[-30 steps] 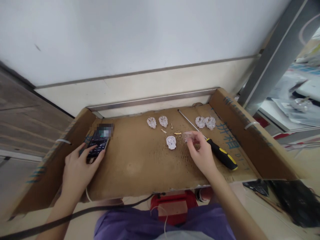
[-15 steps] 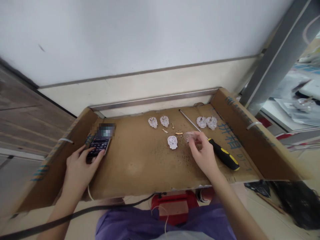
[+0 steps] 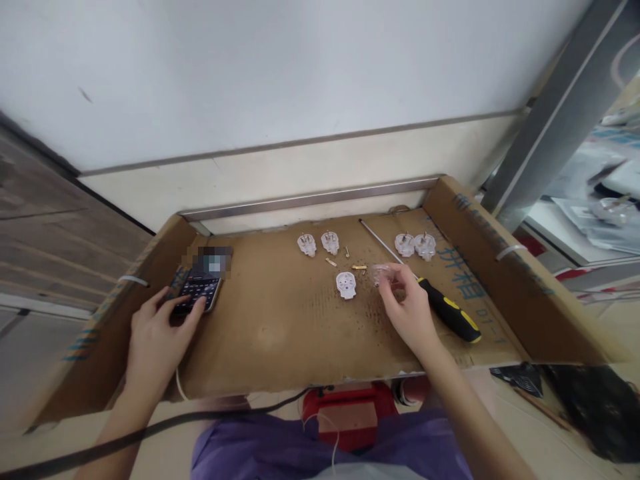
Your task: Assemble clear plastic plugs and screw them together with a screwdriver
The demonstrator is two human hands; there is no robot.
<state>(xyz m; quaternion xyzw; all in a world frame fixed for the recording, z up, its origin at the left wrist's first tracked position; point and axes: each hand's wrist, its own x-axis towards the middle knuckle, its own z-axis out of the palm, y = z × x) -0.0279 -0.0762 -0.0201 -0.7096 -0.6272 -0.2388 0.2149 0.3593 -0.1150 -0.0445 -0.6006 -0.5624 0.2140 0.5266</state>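
Note:
In the head view, my left hand [image 3: 159, 333] lies over the lower end of a smartphone [image 3: 197, 293], fingers spread and touching its screen and edge. The phone rests on the cardboard, its top part blurred out. My right hand [image 3: 410, 308] pinches a clear plastic plug cover [image 3: 381, 273], partly hidden by the fingers. Just left of it lie a white plug base [image 3: 346, 285] and a small brass pin [image 3: 359, 267]. A screwdriver [image 3: 447, 310] with a black and yellow handle passes beneath my right hand, its tip pointing away.
Farther back are two plug halves with pins [image 3: 307, 245] and, to the right, two more [image 3: 425, 246]. Small brass pieces [image 3: 331, 261] lie between. Cardboard walls [image 3: 520, 280] edge the tray at both sides. A black cable [image 3: 200, 418] crosses in front, above a red object [image 3: 350, 417].
My left thumb and fingers have shifted slightly on the phone, and its screen shows a different layout of keys. My right hand stays in place with the clear cover.

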